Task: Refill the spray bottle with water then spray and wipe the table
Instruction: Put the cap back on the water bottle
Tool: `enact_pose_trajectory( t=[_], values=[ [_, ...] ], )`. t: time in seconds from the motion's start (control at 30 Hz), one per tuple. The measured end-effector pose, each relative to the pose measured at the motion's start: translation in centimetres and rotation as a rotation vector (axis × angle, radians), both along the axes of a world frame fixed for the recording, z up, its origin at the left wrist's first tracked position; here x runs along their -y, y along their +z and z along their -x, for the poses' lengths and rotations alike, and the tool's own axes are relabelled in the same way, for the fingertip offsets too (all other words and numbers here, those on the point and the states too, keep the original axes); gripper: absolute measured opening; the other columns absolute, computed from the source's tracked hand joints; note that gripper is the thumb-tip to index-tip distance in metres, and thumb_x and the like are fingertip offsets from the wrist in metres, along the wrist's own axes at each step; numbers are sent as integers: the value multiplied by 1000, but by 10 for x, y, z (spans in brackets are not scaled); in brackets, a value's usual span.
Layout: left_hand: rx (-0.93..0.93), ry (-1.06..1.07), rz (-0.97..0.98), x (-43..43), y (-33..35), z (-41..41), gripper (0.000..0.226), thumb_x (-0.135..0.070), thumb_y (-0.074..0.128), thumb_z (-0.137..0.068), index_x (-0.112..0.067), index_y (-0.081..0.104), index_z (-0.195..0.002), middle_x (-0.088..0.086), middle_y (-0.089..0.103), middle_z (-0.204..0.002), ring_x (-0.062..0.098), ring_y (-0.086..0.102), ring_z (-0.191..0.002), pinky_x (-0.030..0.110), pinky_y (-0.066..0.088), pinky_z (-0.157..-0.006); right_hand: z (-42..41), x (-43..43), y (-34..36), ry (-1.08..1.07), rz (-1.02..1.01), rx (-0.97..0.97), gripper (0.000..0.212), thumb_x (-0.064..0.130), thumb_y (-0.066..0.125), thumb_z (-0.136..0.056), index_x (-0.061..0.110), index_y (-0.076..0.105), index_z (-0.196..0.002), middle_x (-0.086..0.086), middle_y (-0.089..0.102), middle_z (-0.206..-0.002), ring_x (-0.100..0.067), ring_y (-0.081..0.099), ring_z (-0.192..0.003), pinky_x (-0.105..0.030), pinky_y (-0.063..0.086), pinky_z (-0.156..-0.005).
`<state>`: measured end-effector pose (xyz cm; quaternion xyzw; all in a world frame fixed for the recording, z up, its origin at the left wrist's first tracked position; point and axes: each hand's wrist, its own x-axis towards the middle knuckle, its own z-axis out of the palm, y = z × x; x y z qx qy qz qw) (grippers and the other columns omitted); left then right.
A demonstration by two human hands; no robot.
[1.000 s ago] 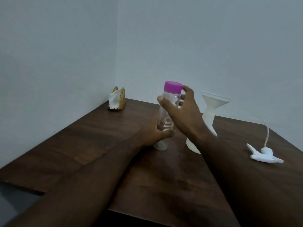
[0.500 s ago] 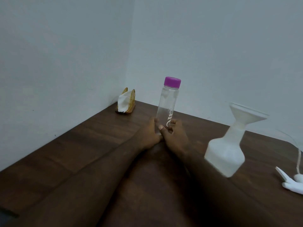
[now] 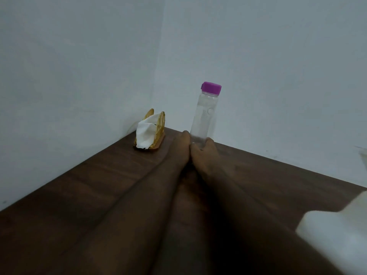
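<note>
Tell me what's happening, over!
Left hand and right hand both grip water bottle low down. Bottle upright, purple cap on. Spray bottle at right edge, untouched. Napkin holder off left, apart.

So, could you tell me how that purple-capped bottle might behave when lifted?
The bottle is tall and narrow, so it probably tips easily. Its smooth clear wall may be slippery; left hand and right hand hold it low.
</note>
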<state>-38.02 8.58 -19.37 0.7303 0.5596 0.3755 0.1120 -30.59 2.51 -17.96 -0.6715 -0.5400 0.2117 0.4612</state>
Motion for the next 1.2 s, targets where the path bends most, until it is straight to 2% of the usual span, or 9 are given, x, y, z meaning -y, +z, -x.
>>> enact_pose_trajectory(
  t=[0.03,0.1,0.13,0.2,0.3,0.5,0.77,0.93,1.2],
  values=[
    [-17,16,-22,-6,3,0,31,-9,32,-102,5,52,-121,19,56,-123,31,51,-117,20,31,-84,1,-7,0,-35,-20,9,63,43,53,-88,6,40,-138,-14,53,-135,-32,53,-121,-45,44,-102],
    [31,51,25,-27,7,-4,32,-11,33,-102,4,51,-123,21,55,-124,33,52,-118,32,38,-95,1,-25,-1,-57,-40,12,58,40,52,-92,5,38,-136,-14,53,-132,-32,55,-118,-44,45,-99],
    [46,52,79,-35,11,-7,32,-12,36,-101,3,49,-126,21,54,-126,33,52,-118,36,40,-95,-2,-34,-1,-55,-40,20,55,38,50,-94,5,38,-135,-15,54,-132,-33,55,-117,-43,46,-98],
    [22,41,103,-51,13,-12,32,-12,46,-97,-1,46,-127,18,54,-127,30,55,-114,32,43,-85,-7,-50,-2,-47,-42,49,50,35,47,-96,3,38,-133,-16,55,-130,-33,56,-115,-41,47,-94],
    [44,69,154,-77,13,-17,30,-11,52,-95,-3,46,-123,16,56,-124,29,56,-109,29,38,-74,-12,-65,-5,-42,-50,99,46,32,45,-98,2,38,-131,-16,57,-124,-33,57,-112,-39,47,-90],
    [4,113,176,-92,16,-21,31,-12,56,-93,-1,47,-120,18,57,-123,32,56,-111,36,44,-85,-13,-78,-7,-74,-60,143,34,29,45,-98,2,42,-120,-15,60,-117,-32,59,-106,-39,46,-87],
    [36,82,164,-73,15,-15,34,-18,57,-93,-2,47,-121,16,58,-122,30,57,-110,31,40,-77,-11,-56,-5,-72,-52,173,39,31,43,-100,1,41,-124,-18,57,-123,-35,57,-111,-40,46,-89],
    [77,44,169,-69,14,-13,49,-23,68,-85,-4,45,-124,14,57,-122,28,55,-111,28,37,-75,-15,-42,-8,-29,-36,257,43,33,49,-98,3,39,-127,-17,52,-130,-34,53,-118,-34,41,-86],
    [96,79,147,-64,14,-13,61,-35,72,-82,-3,44,-125,15,56,-124,29,54,-114,28,35,-75,-17,-41,-5,-21,-37,231,42,28,51,-97,2,39,-128,-17,52,-130,-32,53,-117,-31,40,-83]
  ],
)
